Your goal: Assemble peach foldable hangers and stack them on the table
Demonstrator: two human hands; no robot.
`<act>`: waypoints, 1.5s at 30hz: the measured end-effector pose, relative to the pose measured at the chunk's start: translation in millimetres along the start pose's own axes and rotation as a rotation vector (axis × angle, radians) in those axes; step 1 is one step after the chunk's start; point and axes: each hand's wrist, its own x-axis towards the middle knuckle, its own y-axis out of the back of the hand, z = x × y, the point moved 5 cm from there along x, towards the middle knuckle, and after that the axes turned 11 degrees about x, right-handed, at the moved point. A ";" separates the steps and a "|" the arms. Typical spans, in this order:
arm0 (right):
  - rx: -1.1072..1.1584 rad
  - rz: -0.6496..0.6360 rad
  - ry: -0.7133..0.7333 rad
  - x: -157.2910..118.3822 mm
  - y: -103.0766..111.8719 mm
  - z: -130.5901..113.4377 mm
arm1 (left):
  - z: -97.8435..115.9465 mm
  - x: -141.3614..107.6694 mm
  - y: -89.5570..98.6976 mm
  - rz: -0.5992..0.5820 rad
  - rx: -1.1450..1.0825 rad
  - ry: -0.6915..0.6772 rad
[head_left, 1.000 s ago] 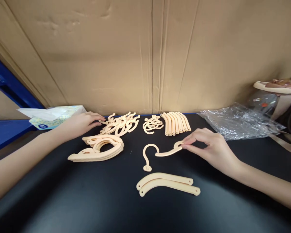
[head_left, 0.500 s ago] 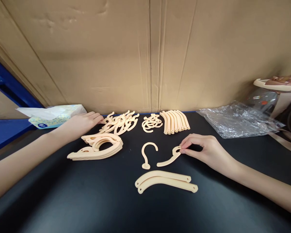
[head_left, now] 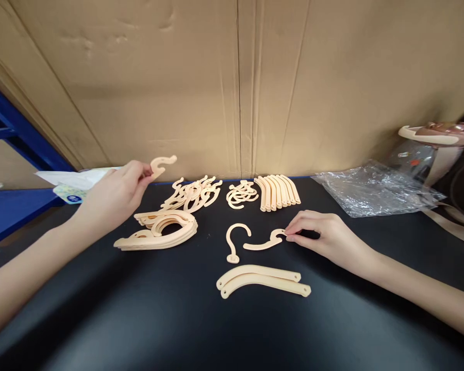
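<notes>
My left hand (head_left: 118, 193) pinches a beige notched hanger arm (head_left: 164, 162), raised above the table at the back left. Between thumb and fingertips, my right hand (head_left: 317, 232) grips the notched end of a second hanger arm (head_left: 261, 246), low over the black surface. Just left of that piece lies a hanger hook (head_left: 232, 242) with a flat round base. Two curved hanger bars (head_left: 266, 283) lie side by side nearer me. A stack of folded hangers (head_left: 166, 234) sits below my left hand.
Along the back lie a pile of notched arms (head_left: 195, 193), several hooks (head_left: 242, 193) and a row of curved bars (head_left: 278, 192). Clear plastic wrap (head_left: 367, 188) and a lidded bottle (head_left: 433, 144) are at right. A tissue pack (head_left: 73, 183) is behind my left hand. Cardboard (head_left: 178, 93) stands behind.
My left hand has lifted a hanger arm up from the back pile. In my right hand, the other hanger arm has turned flatter, its free end swinging left and up.
</notes>
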 end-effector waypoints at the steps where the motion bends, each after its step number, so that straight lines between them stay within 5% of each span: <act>1: -0.006 -0.003 0.004 -0.1 -0.4 0.1 | 6.8 -4.5 11.7 0.045 -0.132 0.077; 5: -0.037 -0.010 0.025 -1.3 -2.8 0.7 | 48.8 -24.3 31.9 0.044 -0.641 0.191; 7: -0.063 -0.008 0.036 -2.2 -3.4 0.7 | 77.1 -35.0 25.6 -0.114 -0.863 0.156; 12: -0.117 -0.019 0.095 -2.1 -3.2 -3.8 | 125.0 -60.3 7.8 -0.241 -1.006 0.031; 19: -0.168 0.012 0.148 -0.9 -1.4 -15.4 | 129.8 -79.7 -5.1 -0.259 -0.974 -0.017; 28: -0.301 0.145 0.459 -14.6 -1.1 -54.0 | 142.4 -86.9 -5.8 0.065 -0.679 -0.347; 45: -0.428 0.134 0.497 -18.7 -8.5 -61.0 | 148.1 -86.4 5.4 0.200 -0.657 -0.499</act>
